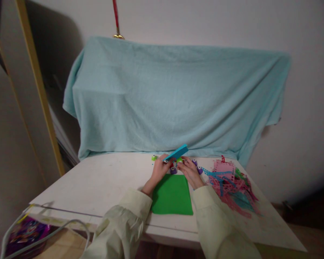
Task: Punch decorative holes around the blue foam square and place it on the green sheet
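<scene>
My left hand (160, 169) is closed on a flat blue piece (177, 153) that looks like foam or stiff paper, held tilted above the table. Close to it, my right hand (189, 172) has its fingers drawn together; what they hold, if anything, is too small to make out. A small bright green piece (179, 159) shows between the two hands, under the blue one. Beneath my wrists lies a green square sheet (172, 196). Small purple pieces with eye-like dots, among them one purple piece (173, 170) between my hands, lie around my fingers.
Pink, blue and green cut-out strips (228, 181) are heaped on the right of the white table (97, 183). A small green piece with an eye (154, 158) sits behind my left hand. A light blue cloth (172, 97) hangs at the back. A purple packet (27, 235) is at lower left.
</scene>
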A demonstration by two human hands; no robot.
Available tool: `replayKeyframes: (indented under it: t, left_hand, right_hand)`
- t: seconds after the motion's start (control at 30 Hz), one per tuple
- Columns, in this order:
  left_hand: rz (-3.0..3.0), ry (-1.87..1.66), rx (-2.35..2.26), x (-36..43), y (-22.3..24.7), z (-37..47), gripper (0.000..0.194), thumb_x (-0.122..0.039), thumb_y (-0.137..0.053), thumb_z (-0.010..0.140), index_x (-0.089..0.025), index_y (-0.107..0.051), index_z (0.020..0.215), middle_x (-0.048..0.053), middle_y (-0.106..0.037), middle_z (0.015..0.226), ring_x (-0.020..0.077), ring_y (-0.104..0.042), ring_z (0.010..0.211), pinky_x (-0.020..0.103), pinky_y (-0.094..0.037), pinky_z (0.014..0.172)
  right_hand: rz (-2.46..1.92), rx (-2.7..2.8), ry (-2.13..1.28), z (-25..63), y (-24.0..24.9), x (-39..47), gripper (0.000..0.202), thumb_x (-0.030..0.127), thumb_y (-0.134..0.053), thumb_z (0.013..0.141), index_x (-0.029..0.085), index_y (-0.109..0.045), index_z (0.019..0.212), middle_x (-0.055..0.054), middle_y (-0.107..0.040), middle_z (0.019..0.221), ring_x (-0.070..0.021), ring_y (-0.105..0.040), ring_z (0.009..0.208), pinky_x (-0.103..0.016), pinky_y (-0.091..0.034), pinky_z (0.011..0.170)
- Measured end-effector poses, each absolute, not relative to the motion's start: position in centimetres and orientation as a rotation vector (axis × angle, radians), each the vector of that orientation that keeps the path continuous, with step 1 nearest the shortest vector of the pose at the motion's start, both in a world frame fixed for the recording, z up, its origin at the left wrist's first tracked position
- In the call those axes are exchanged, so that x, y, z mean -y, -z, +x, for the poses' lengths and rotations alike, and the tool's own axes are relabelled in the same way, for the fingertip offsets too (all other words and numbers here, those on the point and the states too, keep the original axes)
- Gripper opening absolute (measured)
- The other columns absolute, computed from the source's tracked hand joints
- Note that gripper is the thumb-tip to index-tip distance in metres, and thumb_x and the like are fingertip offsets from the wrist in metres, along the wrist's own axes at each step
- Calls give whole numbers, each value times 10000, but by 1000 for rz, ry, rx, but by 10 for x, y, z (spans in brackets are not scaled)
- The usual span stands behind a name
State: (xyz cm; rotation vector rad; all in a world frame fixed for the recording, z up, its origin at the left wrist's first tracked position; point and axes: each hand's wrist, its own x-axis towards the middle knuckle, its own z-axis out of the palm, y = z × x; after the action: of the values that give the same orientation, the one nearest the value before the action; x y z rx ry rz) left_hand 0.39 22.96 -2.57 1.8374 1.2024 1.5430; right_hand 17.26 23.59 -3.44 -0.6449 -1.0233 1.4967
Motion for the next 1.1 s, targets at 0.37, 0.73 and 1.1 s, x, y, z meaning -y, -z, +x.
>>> replayKeyframes:
  t: [0.37, 0.73, 1.1]
  left_hand:
    - [1746, -1509, -1322, -229, 25, 5, 379, -467, -518, 883, -125, -628, 762, 41, -639, 697, 136, -550, 588, 229, -399, 573]
    - [1790, -1532, -1271, -229, 24, 6, 376, -470, -508, 891, -131, -642, 797, 45, -645, 731, 152, -564, 643, 233, -409, 600]
    - [1718, -1461, -1182, -228, 29, 8, 400, -512, -544, 860, -127, -633, 801, 56, -658, 742, 156, -555, 659, 247, -421, 638]
  right_hand:
    - [-661, 1074, -1496, 173, 34, -236, 396, 298, -838, 645, 203, -685, 998, -52, -685, 957, -164, -612, 764, -292, -494, 688]
    - [-640, 1068, -1484, 170, 34, -232, 364, 317, -838, 656, 203, -682, 965, -44, -672, 893, -155, -594, 718, -293, -475, 666]
    - [-664, 1061, -1455, 170, 34, -235, 298, 356, -808, 697, 192, -663, 899, -14, -624, 820, -107, -510, 614, -246, -379, 541]
